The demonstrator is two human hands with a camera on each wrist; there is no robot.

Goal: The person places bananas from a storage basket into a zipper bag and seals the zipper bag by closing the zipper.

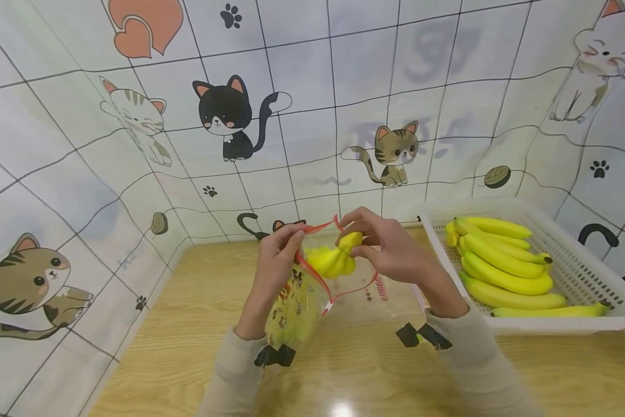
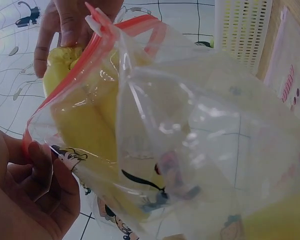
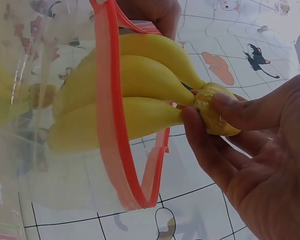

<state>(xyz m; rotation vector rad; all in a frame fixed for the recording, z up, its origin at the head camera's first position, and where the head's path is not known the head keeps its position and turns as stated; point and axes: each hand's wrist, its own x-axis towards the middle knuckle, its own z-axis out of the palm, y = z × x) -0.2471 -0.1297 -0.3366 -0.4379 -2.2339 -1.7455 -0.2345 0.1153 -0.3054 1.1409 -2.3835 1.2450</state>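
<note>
My right hand (image 1: 390, 243) pinches the stem end of a bunch of yellow bananas (image 3: 150, 80); its lower part lies inside a clear zip bag (image 2: 160, 115) with a red zip edge. At the bag's left rim, my left hand (image 1: 278, 255) pinches the red edge between thumb and fingers. In the right wrist view the red zip edge (image 3: 110, 95) rings the bananas, with the stem outside the mouth. The bag carries printed cartoon figures, and more yellow shows through its lower part (image 1: 296, 307).
To the right stands a white perforated basket (image 1: 614, 278) holding several bananas (image 1: 505, 266). Another clear bag with pink print (image 2: 292, 85) lies on the wooden table (image 1: 187, 336), beside the basket. Behind, a cat-patterned sheet (image 1: 312, 139) covers the wall.
</note>
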